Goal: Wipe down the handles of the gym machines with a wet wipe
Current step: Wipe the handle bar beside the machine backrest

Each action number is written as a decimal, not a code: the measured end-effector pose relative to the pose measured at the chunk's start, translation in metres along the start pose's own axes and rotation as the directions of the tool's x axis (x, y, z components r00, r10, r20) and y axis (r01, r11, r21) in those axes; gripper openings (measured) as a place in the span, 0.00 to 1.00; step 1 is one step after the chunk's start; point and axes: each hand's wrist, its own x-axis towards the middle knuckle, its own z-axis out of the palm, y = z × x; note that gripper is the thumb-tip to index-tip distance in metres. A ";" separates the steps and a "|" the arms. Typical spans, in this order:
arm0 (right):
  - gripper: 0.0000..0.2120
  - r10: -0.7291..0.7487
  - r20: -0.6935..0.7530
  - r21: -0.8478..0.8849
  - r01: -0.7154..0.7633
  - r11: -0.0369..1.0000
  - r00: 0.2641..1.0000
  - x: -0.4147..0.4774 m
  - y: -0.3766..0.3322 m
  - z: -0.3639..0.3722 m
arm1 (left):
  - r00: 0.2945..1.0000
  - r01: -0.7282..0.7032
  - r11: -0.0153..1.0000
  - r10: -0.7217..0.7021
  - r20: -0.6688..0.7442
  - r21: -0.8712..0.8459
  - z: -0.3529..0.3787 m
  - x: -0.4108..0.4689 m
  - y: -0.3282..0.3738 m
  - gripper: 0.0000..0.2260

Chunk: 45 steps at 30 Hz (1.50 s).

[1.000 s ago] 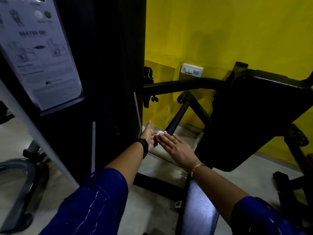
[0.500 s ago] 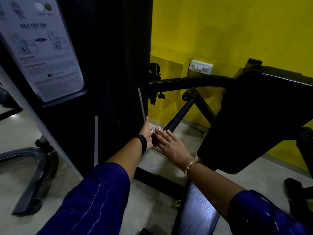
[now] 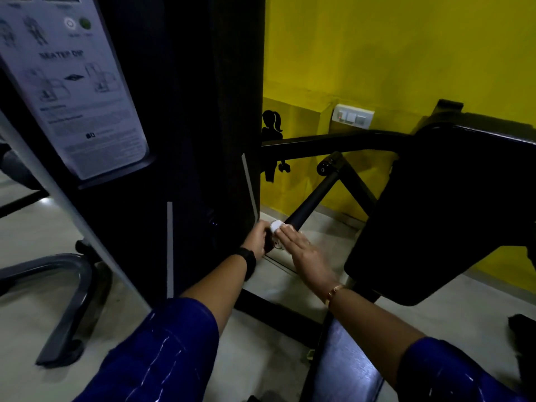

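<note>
A black handle bar [image 3: 311, 200] of the seated dip machine slopes down from its pivot toward me. A white wet wipe [image 3: 275, 226] is wrapped on the bar's lower end. My left hand [image 3: 257, 238], with a black watch on the wrist, curls round that lower end right beside the wipe. My right hand [image 3: 303, 248], with a gold bracelet, lays straight fingers on the wipe and presses it against the bar. Both hands hide the tip of the handle.
The machine's black weight tower [image 3: 188, 140] with an instruction placard [image 3: 72, 82] stands to the left. A black back pad [image 3: 452, 210] hangs on the right, with the seat [image 3: 342, 369] below it. Behind is a yellow wall [image 3: 391, 53] with a switch plate [image 3: 352, 116]. A grey machine foot [image 3: 69, 300] lies on the floor.
The view has shifted closer and slightly left. My left hand went from an upright open palm to curled round the handle's end. The wipe and my right fingers slid a little along the bar.
</note>
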 end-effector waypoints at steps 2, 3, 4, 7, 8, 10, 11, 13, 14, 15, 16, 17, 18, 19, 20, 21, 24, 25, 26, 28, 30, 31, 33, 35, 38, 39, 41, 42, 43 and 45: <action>0.37 0.091 -0.044 0.058 -0.088 0.994 0.995 -0.003 0.006 0.006 | 0.995 -0.093 0.990 0.089 0.038 0.111 0.005 0.001 -0.006 0.15; 0.36 0.144 -0.053 0.087 -0.139 0.986 0.988 0.001 0.008 0.009 | 0.990 -0.140 0.964 0.128 0.067 0.225 0.007 -0.002 -0.008 0.13; 0.35 0.178 -0.054 0.110 -0.171 0.979 0.983 0.006 0.009 0.010 | 0.981 -0.191 0.910 0.164 0.105 0.368 0.007 -0.002 -0.009 0.17; 0.35 0.153 -0.057 0.135 -0.144 0.980 0.987 0.019 0.014 0.013 | 0.946 -0.309 0.520 0.251 0.203 0.796 0.005 -0.008 -0.006 0.38; 0.36 0.115 -0.066 0.121 -0.106 0.987 0.991 0.019 0.018 0.014 | 0.931 -0.322 0.377 0.292 0.219 0.868 0.004 -0.006 -0.008 0.41; 0.38 0.027 -0.079 0.081 -0.020 0.997 0.996 0.014 0.030 0.017 | 0.900 -0.336 0.177 0.351 0.260 0.925 0.000 -0.003 -0.009 0.46; 0.40 -0.007 -0.082 0.058 0.012 0.998 0.997 0.010 0.036 0.018 | 0.889 -0.339 0.121 0.365 0.276 0.933 -0.001 -0.003 -0.010 0.48; 0.41 -0.049 -0.082 0.010 0.050 0.999 0.995 0.009 0.044 0.018 | 0.868 -0.338 0.009 0.390 0.308 0.941 -0.003 -0.001 -0.012 0.48; 0.39 -0.047 -0.087 -0.002 0.047 0.999 0.995 0.012 0.046 0.018 | 0.859 -0.334 -0.039 0.399 0.321 0.942 -0.002 0.000 -0.012 0.47; 0.37 -0.025 -0.107 -0.015 0.024 1.000 0.994 0.017 0.047 0.018 | 0.849 -0.337 -0.071 0.409 0.335 0.939 -0.001 0.000 -0.011 0.47; 0.35 0.011 -0.127 -0.029 -0.015 0.999 0.992 0.022 0.046 0.018 | 0.842 -0.341 -0.098 0.411 0.350 0.935 -0.001 0.001 -0.009 0.46; 0.34 0.043 -0.137 -0.026 -0.047 0.999 0.990 0.027 0.043 0.017 | 0.838 -0.346 -0.110 0.411 0.359 0.932 0.000 0.002 -0.007 0.46; 0.34 0.051 -0.143 -0.015 -0.054 0.998 0.988 0.032 0.041 0.016 | 0.835 -0.350 -0.119 0.409 0.367 0.929 0.002 0.002 -0.004 0.47; 0.33 0.037 -0.148 0.000 -0.037 0.999 0.988 0.032 0.040 0.016 | 0.836 -0.350 -0.116 0.408 0.366 0.930 0.005 0.001 -0.002 0.47; 0.33 0.006 -0.153 0.007 -0.005 1.000 0.988 0.031 0.041 0.016 | 0.842 -0.346 -0.104 0.405 0.357 0.933 0.008 0.002 0.000 0.47; 0.33 -0.029 -0.158 -0.002 0.029 1.000 0.987 0.027 0.044 0.017 | 0.851 -0.335 -0.077 0.402 0.337 0.939 0.011 0.003 0.001 0.46; 0.36 -0.025 -0.174 -0.019 0.022 1.000 0.984 0.012 0.055 0.020 | 0.881 -0.261 0.014 0.411 0.233 0.965 0.019 0.004 -0.001 0.45; 0.36 -0.008 -0.183 -0.020 0.005 1.000 0.983 0.013 0.058 0.019 | 0.885 -0.239 0.023 0.417 0.208 0.971 0.022 0.006 -0.002 0.45; 0.36 0.014 -0.190 -0.019 -0.018 1.000 0.982 0.017 0.058 0.019 | 0.883 -0.224 0.007 0.425 0.200 0.975 0.025 0.007 -0.003 0.44; 0.33 0.086 -0.201 -0.001 -0.088 0.996 0.976 0.029 0.055 0.015 | 0.872 -0.196 -0.068 0.444 0.206 0.978 0.031 0.007 -0.005 0.41; 0.31 0.118 -0.180 0.048 -0.111 0.993 0.977 0.038 0.050 0.010 | 0.871 -0.167 -0.103 0.450 0.196 0.981 0.036 0.006 -0.007 0.40; 0.30 0.094 -0.172 0.065 -0.084 0.994 0.981 0.038 0.049 0.009 | 0.872 -0.152 -0.092 0.456 0.177 0.984 0.036 0.006 -0.007 0.41; 0.30 0.013 -0.165 0.061 -0.003 0.998 0.986 0.028 0.052 0.016 | 0.887 -0.139 -0.053 0.438 0.148 0.989 0.035 0.007 -0.009 0.41; 0.35 0.022 -0.193 0.067 -0.009 0.998 0.981 0.015 0.063 0.025 | 0.893 -0.141 -0.043 0.427 0.146 0.989 0.034 0.009 -0.009 0.41; 0.35 0.201 -0.224 0.115 -0.179 0.977 0.954 0.016 0.069 0.023 | 0.899 -0.157 -0.078 0.401 0.175 0.984 0.032 0.013 -0.005 0.41; 0.33 0.256 -0.209 0.119 -0.235 0.965 0.944 0.020 0.067 0.021 | 0.899 -0.166 -0.097 0.393 0.191 0.981 0.031 0.013 -0.005 0.41; 0.32 0.323 -0.171 0.158 -0.298 0.941 0.931 0.031 0.064 0.016 | 0.900 -0.194 -0.141 0.368 0.234 0.971 0.028 0.013 -0.005 0.40; 0.31 0.335 -0.160 0.172 -0.308 0.936 0.929 0.036 0.062 0.015 | 0.897 -0.215 -0.181 0.353 0.268 0.960 0.025 0.013 -0.004 0.39; 0.31 0.332 -0.155 0.189 -0.302 0.934 0.930 0.041 0.062 0.016 | 0.886 -0.244 -0.245 0.338 0.319 0.938 0.023 0.013 -0.003 0.38; 0.30 0.309 -0.150 0.229 -0.271 0.935 0.939 0.041 0.058 0.019 | 0.839 -0.316 -0.418 0.296 0.457 0.852 0.017 0.013 -0.001 0.36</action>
